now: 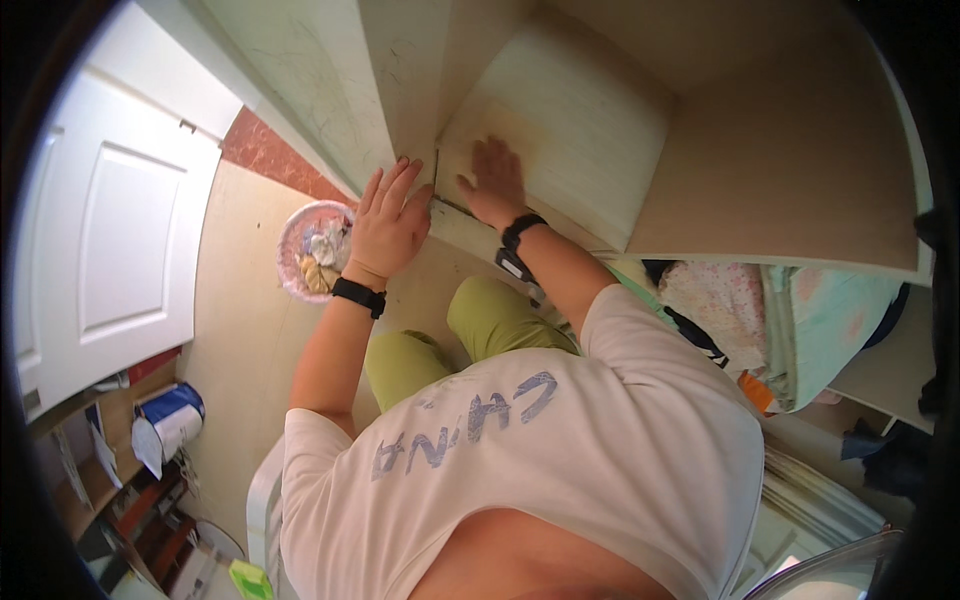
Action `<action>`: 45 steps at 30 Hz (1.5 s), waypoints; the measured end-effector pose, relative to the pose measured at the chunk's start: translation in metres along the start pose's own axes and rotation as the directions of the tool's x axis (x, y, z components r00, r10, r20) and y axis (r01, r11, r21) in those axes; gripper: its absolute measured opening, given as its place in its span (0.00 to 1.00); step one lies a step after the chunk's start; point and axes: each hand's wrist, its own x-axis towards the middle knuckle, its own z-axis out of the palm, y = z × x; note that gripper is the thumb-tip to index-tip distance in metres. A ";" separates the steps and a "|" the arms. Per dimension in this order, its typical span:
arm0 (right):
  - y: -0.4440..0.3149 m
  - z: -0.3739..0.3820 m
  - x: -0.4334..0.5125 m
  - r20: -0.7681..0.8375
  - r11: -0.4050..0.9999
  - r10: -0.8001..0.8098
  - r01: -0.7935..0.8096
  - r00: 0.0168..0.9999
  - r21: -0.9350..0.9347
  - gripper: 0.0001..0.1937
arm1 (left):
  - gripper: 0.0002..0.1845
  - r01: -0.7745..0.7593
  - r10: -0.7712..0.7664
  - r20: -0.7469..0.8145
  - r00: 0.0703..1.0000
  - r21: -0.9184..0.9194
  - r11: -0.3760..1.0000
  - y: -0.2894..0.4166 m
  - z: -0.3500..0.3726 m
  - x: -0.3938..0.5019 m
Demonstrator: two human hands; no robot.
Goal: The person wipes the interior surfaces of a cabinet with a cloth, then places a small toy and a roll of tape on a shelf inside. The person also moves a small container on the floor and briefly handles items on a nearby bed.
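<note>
My left hand [390,225] rests with spread fingers against the lower edge of a pale upright panel [416,97], beside the cabinet's front corner. Inside the open cabinet compartment, my right hand [496,180] lies palm down and slightly blurred near the front left corner of its light board [585,142]. Neither hand holds anything. A dark band is on each wrist. Beneath my right wrist is a dark object with a pale face, partly hidden; its kind cannot be told.
A pink-rimmed waste basket [289,251] with crumpled contents stands left of my left hand. Folded fabrics [817,322] fill a shelf below the compartment at right. A white panelled door [135,232] is at far left, above a blue and white package [169,424].
</note>
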 end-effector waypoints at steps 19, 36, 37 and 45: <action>-0.015 0.024 0.023 -0.299 0.927 -0.373 0.364 0.878 -0.089 0.42 | 0.18 -0.162 0.335 -0.284 0.898 0.495 0.854 -0.070 0.103 -0.001; 0.134 -0.032 -0.085 -0.155 0.948 0.317 -0.310 0.936 0.071 0.42 | 0.18 -0.181 0.316 -0.232 0.920 0.462 0.868 -0.069 0.092 -0.003; 0.147 -0.038 -0.090 -0.130 0.902 0.432 -0.429 0.892 0.058 0.43 | 0.18 -0.186 0.318 -0.237 0.918 0.451 0.873 -0.069 0.092 -0.003; 0.172 -0.039 -0.044 -0.007 0.638 0.770 -0.769 0.638 0.025 0.53 | 0.17 -0.278 0.400 -0.264 0.878 0.398 0.874 -0.078 0.091 -0.001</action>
